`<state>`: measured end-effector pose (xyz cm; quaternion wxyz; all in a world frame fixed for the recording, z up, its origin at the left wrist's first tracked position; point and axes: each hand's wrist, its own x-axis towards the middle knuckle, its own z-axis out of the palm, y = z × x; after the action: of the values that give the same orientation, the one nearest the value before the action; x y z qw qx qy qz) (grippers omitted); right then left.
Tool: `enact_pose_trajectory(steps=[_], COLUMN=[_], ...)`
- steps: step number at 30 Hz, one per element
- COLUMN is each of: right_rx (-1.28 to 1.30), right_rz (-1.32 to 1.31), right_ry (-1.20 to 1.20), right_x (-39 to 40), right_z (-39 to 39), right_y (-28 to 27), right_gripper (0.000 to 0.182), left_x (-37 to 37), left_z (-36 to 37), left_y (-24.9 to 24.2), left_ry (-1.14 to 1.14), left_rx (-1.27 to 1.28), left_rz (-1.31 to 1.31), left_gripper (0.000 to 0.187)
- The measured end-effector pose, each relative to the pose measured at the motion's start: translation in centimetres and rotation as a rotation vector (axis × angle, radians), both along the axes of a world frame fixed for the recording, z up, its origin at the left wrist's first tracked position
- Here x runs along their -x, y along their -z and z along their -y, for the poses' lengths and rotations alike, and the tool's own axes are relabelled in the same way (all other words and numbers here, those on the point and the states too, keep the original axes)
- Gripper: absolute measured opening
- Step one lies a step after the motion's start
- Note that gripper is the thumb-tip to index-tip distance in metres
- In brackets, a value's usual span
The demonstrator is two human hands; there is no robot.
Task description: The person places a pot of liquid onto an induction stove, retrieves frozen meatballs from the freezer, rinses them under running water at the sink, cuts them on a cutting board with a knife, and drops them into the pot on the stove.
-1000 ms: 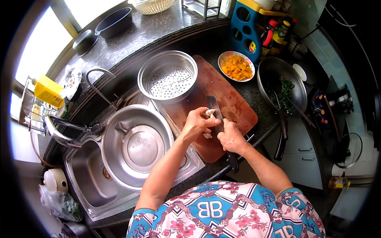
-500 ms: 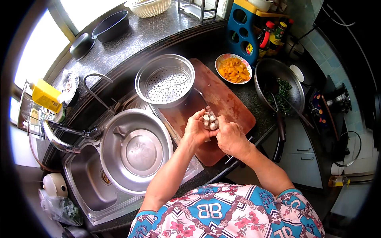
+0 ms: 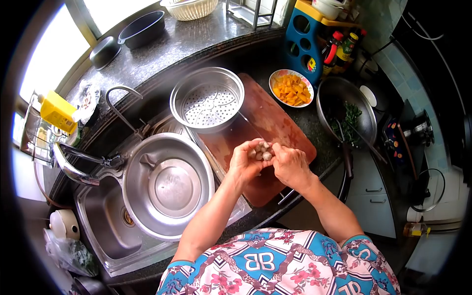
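Head view: our left hand (image 3: pixel 244 162) and right hand (image 3: pixel 290 164) cup pale chopped pieces (image 3: pixel 261 151) over the cutting board (image 3: pixel 275 123); steamer basket (image 3: pixel 207 101) at eleven o'clock.

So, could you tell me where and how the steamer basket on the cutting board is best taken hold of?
Take the steamer basket by its rolled rim, probably from above at the near right side. It sits upright and open on the cutting board, and no handles show. The rim flares out, giving fingers an edge to hook. That side faces both hands, which cup pale pieces, so they must be freed first.
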<state>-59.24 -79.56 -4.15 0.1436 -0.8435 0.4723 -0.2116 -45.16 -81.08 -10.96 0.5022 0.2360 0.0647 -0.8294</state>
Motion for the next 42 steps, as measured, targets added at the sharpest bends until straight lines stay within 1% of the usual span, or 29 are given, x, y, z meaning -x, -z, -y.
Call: enact_pose_trajectory(steps=[2,4,7,8,10,11,13,14,16,17,18,19,20,22,23,24,26,27,28,30,31,32,34,35,36,38,40,41,42], right_rx=[-0.044,-0.163,-0.222,-0.222,-0.214,-0.213,-0.254,-0.251,-0.322,-0.323,-0.276,-0.232,-0.213,0.088,0.066,0.062,0.01,0.015,0.014,0.1,0.112,0.114,0.367,0.389,0.216,-0.039,0.074,0.073,0.073], right_rz=[0.051,0.063,0.089,0.088,0.078,0.078,0.14,0.137,0.218,0.217,0.231,0.246,0.14,-0.047,-0.193,-0.19,-0.338,-0.388,-0.388,-0.32,-0.356,-0.358,-0.353,-0.298,-0.214,-0.074,-0.104,-0.088,-0.09], right_ry=[0.001,0.044,0.057,0.06,0.073,0.076,0.073,0.083,0.106,0.11,0.165,0.218,0.278,0.206,0.216,0.205,0.255,0.236,0.231,0.173,0.186,0.184,0.09,0.045,-0.034,-0.187,-0.325,-0.33,-0.337], right_x=[0.0,0.0,0.0,0.0,-0.2,-0.3,-0.2,-0.1,0.2,0.3,0.5,0.6,1.0,2.2,2.2,1.9,1.5,1.3,1.3,1.3,1.4,1.3,1.0,0.3,-0.4,-1.5,-2.0,-2.1,-2.1], right_z=[0.6,0.6,1.1,1.2,1.3,1.3,1.4,1.3,1.3,1.3,1.4,1.5,2.0,2.9,2.9,3.0,3.5,3.3,3.0,2.7,2.5,2.3,1.9,1.2,0.3,-1.3,-1.7,-1.6,-1.6], right_y=[-0.1,-0.6,0.0,-0.1,-0.2,-0.2,-0.6,-1.0,-1.8,-2.1,-2.3,-2.4,-1.4,2.0,2.4,3.3,5.0,5.2,5.7,6.6,6.7,6.3,5.0,3.8,3.3,4.4,6.7,7.0,7.1], right_gripper=[0.013,0.013,0.015,0.015,0.016,0.016,0.013,0.013,0.013,0.013,0.013,0.014,0.012,0.01,0.008,0.008,0.014,0.029,0.029,0.041,0.045,0.045,0.04,0.033,0.028,0.024,0.013,0.009,0.009], left_x=[-0.4,-0.3,-0.1,-0.1,0.0,0.0,0.1,0.1,-0.6,-1.0,-1.4,-2.0,-2.6,-3.9,-4.4,-4.9,-5.7,-6.0,-6.3,-6.6,-6.8,-7.0,-7.3,-7.5,-7.3,-7.1,-7.1,-7.1,-7.0], left_z=[0.0,-0.5,-0.4,-0.3,-0.2,-0.2,-0.1,-0.1,-0.2,-0.2,-0.2,-0.2,-0.4,-1.0,-1.2,-1.5,-1.7,-1.9,-2.1,-2.6,-2.9,-3.4,-4.2,-4.4,-4.5,-4.8,-5.0,-5.3,-5.6], left_y=[0.1,0.6,0.8,0.7,0.4,0.2,-0.4,-0.7,-1.1,-0.6,-0.3,0.0,0.2,0.3,0.2,0.1,0.6,0.9,1.0,1.2,1.2,1.1,0.9,1.4,1.5,1.6,1.7,1.4,1.2], left_ry=[0.015,0.041,0.017,0.02,0.038,0.042,-0.007,0.002,0.022,0.035,0.034,0.015,-0.008,-0.069,-0.072,-0.075,-0.09,-0.095,-0.1,-0.131,-0.134,-0.137,-0.162,-0.162,-0.164,-0.193,-0.209,-0.2,-0.189], left_rx=[0.029,0.041,0.108,0.108,0.127,0.129,0.094,0.098,0.075,0.09,0.086,0.117,0.145,0.16,0.166,0.175,0.173,0.17,0.167,0.186,0.221,0.222,0.241,0.278,0.278,0.288,0.297,0.258,0.217], left_rz=[0.048,0.095,0.172,0.17,0.293,0.292,0.374,0.37,0.36,0.261,0.26,0.167,0.076,-0.005,-0.01,-0.016,-0.019,-0.026,-0.026,-0.063,-0.099,-0.101,-0.103,-0.128,-0.13,-0.201,-0.186,-0.207,-0.228], left_gripper=[0.012,0.011,0.018,0.018,0.02,0.02,0.021,0.021,0.024,0.023,0.023,0.023,0.022,0.024,0.024,0.023,0.022,0.022,0.022,0.02,0.02,0.02,0.018,0.02,0.02,0.023,0.022,0.023,0.023])
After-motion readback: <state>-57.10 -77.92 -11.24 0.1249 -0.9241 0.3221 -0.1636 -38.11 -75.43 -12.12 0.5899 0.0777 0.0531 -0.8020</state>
